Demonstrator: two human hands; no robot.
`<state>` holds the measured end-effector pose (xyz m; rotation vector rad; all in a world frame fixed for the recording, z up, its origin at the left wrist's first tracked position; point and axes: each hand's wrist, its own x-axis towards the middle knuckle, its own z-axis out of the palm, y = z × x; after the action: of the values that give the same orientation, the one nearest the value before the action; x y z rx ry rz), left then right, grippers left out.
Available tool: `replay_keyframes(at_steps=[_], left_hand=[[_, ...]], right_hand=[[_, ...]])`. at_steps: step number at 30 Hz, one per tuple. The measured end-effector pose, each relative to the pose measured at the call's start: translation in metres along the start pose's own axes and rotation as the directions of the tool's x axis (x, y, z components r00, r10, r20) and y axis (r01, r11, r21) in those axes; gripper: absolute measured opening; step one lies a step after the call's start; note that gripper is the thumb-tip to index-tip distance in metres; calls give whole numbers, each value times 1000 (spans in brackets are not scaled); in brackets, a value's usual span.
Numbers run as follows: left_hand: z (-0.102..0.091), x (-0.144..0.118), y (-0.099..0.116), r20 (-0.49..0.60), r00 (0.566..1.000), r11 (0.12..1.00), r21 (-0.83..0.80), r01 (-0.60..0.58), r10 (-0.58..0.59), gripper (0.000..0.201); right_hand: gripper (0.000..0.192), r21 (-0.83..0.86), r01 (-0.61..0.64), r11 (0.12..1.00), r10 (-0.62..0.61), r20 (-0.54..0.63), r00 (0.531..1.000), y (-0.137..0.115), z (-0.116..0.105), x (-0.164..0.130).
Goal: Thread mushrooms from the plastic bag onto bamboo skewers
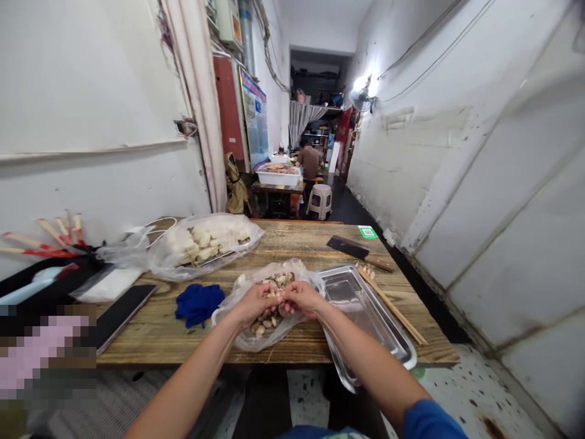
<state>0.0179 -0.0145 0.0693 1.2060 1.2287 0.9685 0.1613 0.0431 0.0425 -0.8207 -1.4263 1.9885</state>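
My left hand [256, 302] and my right hand [301, 299] meet over a clear plastic bag [269, 302] of pale food pieces that lies on the wooden table [292, 244]. Both hands have their fingers closed together on a small piece from the bag; what exactly they pinch is too small to make out. An empty steel tray [365, 317] lies just right of my right hand, overhanging the table's near edge. Thin wooden skewers [390, 305] rest along the tray's right side.
A cleaver [361, 251] lies at the far right of the table. A blue cloth [198, 303] and a dark phone [119, 314] lie to the left. Another bagged tray of white pieces [205, 244] sits behind. A person [309, 161] sits far down the corridor beside a stool [320, 200].
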Motion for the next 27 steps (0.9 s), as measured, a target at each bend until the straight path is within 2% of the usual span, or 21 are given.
replay_keyframes(at_steps=[10, 16, 18, 21, 27], left_hand=[[8, 2, 17, 26, 1000, 999, 29, -13, 12, 38], [11, 3, 21, -69, 997, 989, 146, -31, 41, 36], [12, 3, 23, -57, 997, 987, 153, -39, 48, 33], [12, 3, 24, -18, 999, 989, 141, -34, 37, 31], [12, 4, 17, -40, 999, 992, 128, -3, 8, 35]], right_hand=[[18, 25, -26, 999, 25, 32, 999, -6, -8, 4], [20, 34, -43, 998, 41, 76, 996, -9, -11, 0], [21, 24, -42, 999, 40, 79, 996, -9, -12, -1], [19, 1, -32, 999, 32, 84, 996, -8, -12, -1], [19, -53, 10, 999, -9, 34, 999, -2, -11, -1]])
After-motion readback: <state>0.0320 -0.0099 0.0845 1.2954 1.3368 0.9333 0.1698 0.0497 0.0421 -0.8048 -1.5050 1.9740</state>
